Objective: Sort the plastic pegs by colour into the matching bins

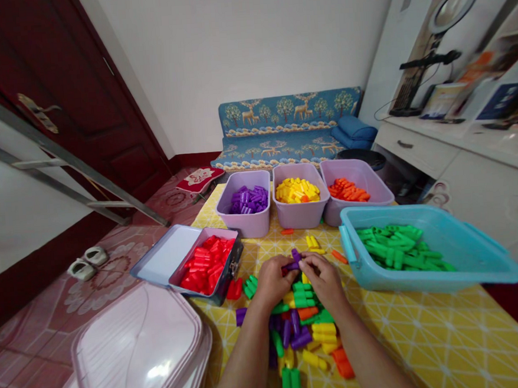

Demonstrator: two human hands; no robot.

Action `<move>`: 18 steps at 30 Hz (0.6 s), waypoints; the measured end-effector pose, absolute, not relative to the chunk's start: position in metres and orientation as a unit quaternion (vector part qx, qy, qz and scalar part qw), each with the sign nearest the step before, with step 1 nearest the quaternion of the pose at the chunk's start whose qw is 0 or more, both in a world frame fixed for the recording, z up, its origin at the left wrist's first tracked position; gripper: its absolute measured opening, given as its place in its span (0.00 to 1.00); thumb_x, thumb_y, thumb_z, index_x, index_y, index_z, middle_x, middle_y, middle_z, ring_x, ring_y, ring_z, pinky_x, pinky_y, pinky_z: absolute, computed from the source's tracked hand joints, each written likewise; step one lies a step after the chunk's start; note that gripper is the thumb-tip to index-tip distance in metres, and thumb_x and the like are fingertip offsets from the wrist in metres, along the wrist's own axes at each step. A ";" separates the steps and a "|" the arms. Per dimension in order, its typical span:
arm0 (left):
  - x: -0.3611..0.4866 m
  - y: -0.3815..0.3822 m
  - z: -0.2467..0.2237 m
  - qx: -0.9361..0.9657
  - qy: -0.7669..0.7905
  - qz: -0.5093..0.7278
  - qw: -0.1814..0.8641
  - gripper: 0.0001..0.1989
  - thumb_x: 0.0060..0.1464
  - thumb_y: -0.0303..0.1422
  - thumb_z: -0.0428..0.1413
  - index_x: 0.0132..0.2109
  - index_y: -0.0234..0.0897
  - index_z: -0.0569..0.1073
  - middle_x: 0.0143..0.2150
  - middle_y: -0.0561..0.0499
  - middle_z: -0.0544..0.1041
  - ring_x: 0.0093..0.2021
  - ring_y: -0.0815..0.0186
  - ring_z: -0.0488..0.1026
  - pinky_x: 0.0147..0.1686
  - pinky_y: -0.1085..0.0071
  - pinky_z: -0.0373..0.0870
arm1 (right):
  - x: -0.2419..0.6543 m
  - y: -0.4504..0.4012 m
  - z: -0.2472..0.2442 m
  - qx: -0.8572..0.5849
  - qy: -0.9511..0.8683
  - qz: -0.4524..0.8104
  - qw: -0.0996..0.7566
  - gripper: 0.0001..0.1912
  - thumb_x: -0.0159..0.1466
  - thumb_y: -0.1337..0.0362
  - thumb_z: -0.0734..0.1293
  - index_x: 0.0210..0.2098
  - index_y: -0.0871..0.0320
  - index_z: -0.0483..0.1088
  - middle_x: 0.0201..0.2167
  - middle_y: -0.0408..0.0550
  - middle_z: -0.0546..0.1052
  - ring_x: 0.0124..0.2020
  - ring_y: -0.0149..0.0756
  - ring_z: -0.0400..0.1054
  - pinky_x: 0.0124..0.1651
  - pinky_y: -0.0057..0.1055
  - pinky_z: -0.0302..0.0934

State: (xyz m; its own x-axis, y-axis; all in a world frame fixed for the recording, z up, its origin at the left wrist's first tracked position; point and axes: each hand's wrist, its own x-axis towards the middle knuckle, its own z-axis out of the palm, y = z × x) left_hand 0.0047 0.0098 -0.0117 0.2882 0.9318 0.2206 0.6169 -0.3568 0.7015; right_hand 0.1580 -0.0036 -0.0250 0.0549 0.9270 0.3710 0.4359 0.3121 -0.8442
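Above a mixed pile of coloured plastic toy pieces, my left hand (274, 280) and my right hand (323, 275) meet, fingers closed. Between the fingertips are purple toy pieces (295, 257); both hands grip them, and whether they are joined is unclear. Under and in front of my wrists lie loose green pieces (304, 295), purple pieces (290, 333), yellow pieces (324, 334) and orange pieces (342, 362). My hands and forearms hide part of this pile.
Lilac bins hold purple (248, 200), yellow (297, 190) and orange pieces (350, 190). A blue tub (461, 233) of green pieces stands right; an open case (223, 279) of red pieces stands left. Pale lids (140, 344) lie lower left. Behind are a sofa (277, 145) and a ladder (56, 152).
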 end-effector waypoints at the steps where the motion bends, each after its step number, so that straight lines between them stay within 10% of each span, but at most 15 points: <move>1: 0.005 0.010 -0.011 0.769 0.487 0.319 0.262 0.09 0.51 0.32 0.57 0.39 0.37 0.78 0.36 0.49 0.79 0.37 0.63 0.74 0.39 0.70 0.68 | 0.157 -0.004 -0.024 -0.524 -0.630 0.261 0.511 0.10 0.61 0.58 0.63 0.27 0.56 0.68 0.40 0.51 0.76 0.45 0.42 0.69 0.51 0.39 0.61; 18: 0.008 0.006 0.001 0.604 0.382 0.527 0.460 0.12 0.52 0.36 0.58 0.42 0.35 0.76 0.54 0.43 0.74 0.50 0.59 0.73 0.40 0.70 0.73 | 0.154 -0.008 -0.025 -0.528 -0.542 0.349 0.553 0.14 0.59 0.56 0.67 0.41 0.58 0.71 0.38 0.52 0.79 0.39 0.42 0.74 0.42 0.36 0.68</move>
State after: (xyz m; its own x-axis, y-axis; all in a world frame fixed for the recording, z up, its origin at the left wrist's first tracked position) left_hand 0.0079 0.0061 0.0013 0.1533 0.9461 0.2853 -0.0228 -0.2852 0.9582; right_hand 0.1545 -0.0081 -0.0254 0.1683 0.9583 0.2308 0.1865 0.1990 -0.9621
